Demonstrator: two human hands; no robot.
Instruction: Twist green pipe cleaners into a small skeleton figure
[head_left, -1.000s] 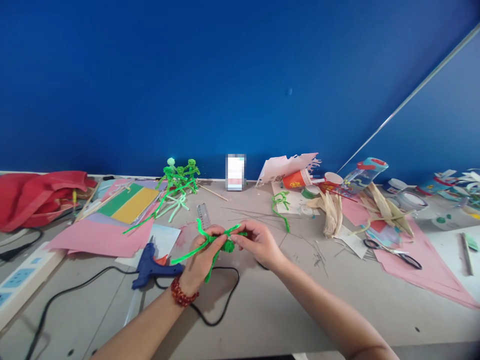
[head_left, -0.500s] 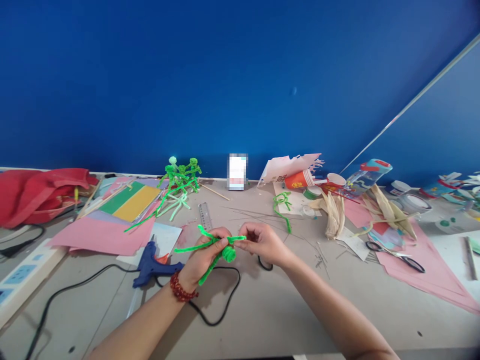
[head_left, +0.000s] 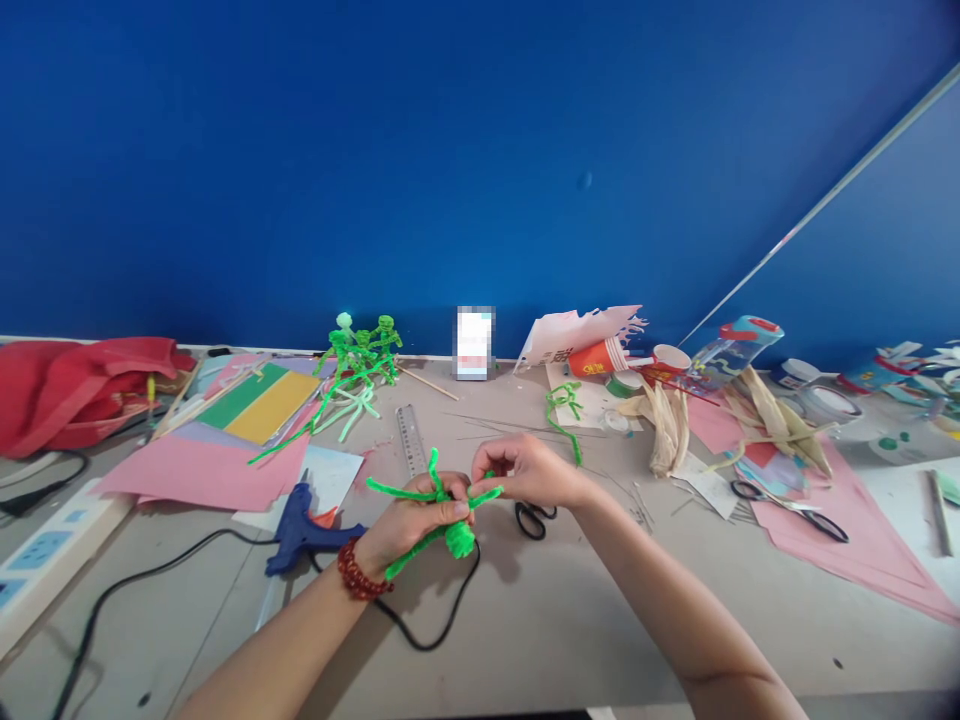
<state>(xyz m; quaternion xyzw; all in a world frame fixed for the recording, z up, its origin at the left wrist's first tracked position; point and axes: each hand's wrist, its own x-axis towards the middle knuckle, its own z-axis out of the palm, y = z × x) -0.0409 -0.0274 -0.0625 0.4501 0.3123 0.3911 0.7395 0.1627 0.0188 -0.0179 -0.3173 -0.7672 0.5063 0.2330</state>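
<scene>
A bright green pipe-cleaner figure (head_left: 460, 540) with a coiled round end and several fuzzy limbs is pinched in my left hand (head_left: 416, 525), closed between thumb and fingers. My right hand (head_left: 525, 472) is closed too, its fingertips at a green limb on the figure's right side. Part of the figure's middle is hidden by my fingers. Black scissor handles (head_left: 532, 520) show on the table just below my right hand. A blue glue gun (head_left: 304, 530) lies left of my left wrist, which wears a red bead bracelet.
Other green pipe-cleaner figures (head_left: 364, 345) stand at the back left, and one green piece (head_left: 566, 405) lies right of centre. A ruler (head_left: 409, 440), power strip (head_left: 52, 550), coloured paper (head_left: 172, 470), dried husks (head_left: 670, 440), scissors (head_left: 791, 508) and a phone (head_left: 474, 345) lie around.
Both hands have shifted slightly; the figure has turned and moved a little lower, its right limb now slanting upward. More of the black scissor handles shows below my right hand.
</scene>
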